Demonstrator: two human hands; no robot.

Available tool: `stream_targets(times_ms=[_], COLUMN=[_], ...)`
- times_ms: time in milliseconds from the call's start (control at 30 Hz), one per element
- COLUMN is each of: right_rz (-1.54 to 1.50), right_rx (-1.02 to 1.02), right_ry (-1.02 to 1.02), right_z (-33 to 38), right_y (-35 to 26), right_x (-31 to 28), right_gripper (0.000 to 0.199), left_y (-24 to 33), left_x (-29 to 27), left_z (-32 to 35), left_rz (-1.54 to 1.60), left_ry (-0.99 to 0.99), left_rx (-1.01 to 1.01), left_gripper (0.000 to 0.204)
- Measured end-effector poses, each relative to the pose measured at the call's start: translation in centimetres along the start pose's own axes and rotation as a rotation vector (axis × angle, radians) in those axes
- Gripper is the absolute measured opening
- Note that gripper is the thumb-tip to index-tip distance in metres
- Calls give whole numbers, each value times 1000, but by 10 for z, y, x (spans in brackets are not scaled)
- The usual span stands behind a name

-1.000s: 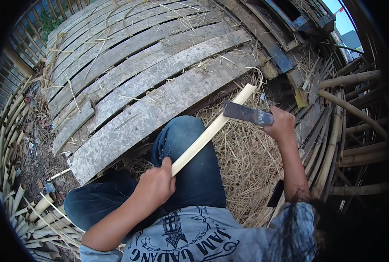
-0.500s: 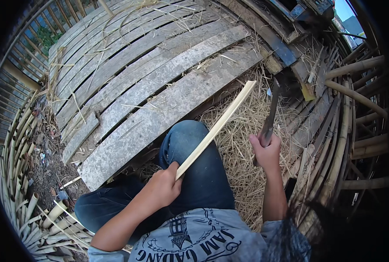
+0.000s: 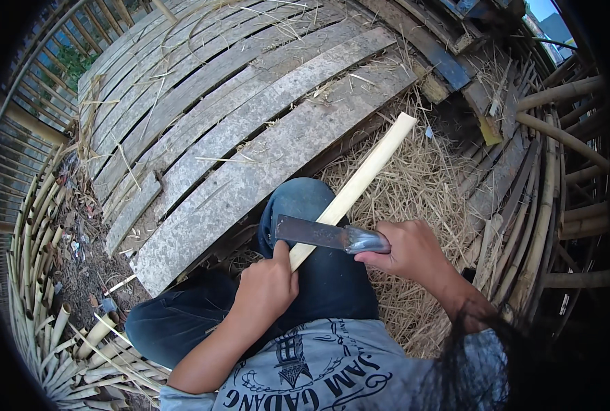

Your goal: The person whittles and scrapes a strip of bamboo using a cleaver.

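A long pale bamboo strip (image 3: 370, 166) slants up and to the right across my raised knee. My left hand (image 3: 267, 284) is closed round its lower end, with one finger pointing up near the blade. My right hand (image 3: 413, 252) grips a broad, dark-bladed machete (image 3: 312, 231) by its grey, shiny handle. The blade lies crosswise over the strip, just above my left hand, its tip over the knee. Whether the edge bites into the bamboo, I cannot tell.
A weathered slatted wooden platform (image 3: 277, 161) fills the space ahead. Bamboo shavings (image 3: 414, 192) cover the ground at the right. Cut bamboo poles (image 3: 103, 332) lie at the lower left, more poles (image 3: 541, 205) at the right. A bamboo fence (image 3: 21, 147) stands far left.
My right hand has swung the machete from upright at the right to lying across the strip. The strip has turned to show its broad face. The view has shifted slightly.
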State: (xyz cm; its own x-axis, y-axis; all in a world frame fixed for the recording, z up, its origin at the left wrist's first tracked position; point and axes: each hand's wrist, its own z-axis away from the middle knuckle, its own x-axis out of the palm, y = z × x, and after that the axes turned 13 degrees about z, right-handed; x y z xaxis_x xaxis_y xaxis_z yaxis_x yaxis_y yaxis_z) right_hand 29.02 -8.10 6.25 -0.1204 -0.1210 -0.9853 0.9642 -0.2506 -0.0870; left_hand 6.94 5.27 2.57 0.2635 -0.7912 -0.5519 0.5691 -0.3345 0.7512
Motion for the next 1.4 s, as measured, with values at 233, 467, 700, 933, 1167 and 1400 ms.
stream_targets(times_ms=[233,467,700,933,1167,1400], right_rz=[111,205,255,348,165,37], right_rx=[-116,-115,-95,-97,3,87], right_ry=[230,303,380,368,246,172], right_z=[-14,-18,-15,-12,7,22], right_y=[52,70,78,85,60,33], right_x=[31,34,31,22,29,24], right_gripper=[71,76,78,80,72,58], left_y=[4,7,7,7,6,9], left_x=[13,16,18,22,23,28], left_z=[4,8,10,10,8,5], left_rz=[15,-2,-33,-10,35,25], left_ry=[57,104,142,141,147,152], left_rx=[-9,14,34,31,47,6], left_gripper=[25,22,22,22,23,23])
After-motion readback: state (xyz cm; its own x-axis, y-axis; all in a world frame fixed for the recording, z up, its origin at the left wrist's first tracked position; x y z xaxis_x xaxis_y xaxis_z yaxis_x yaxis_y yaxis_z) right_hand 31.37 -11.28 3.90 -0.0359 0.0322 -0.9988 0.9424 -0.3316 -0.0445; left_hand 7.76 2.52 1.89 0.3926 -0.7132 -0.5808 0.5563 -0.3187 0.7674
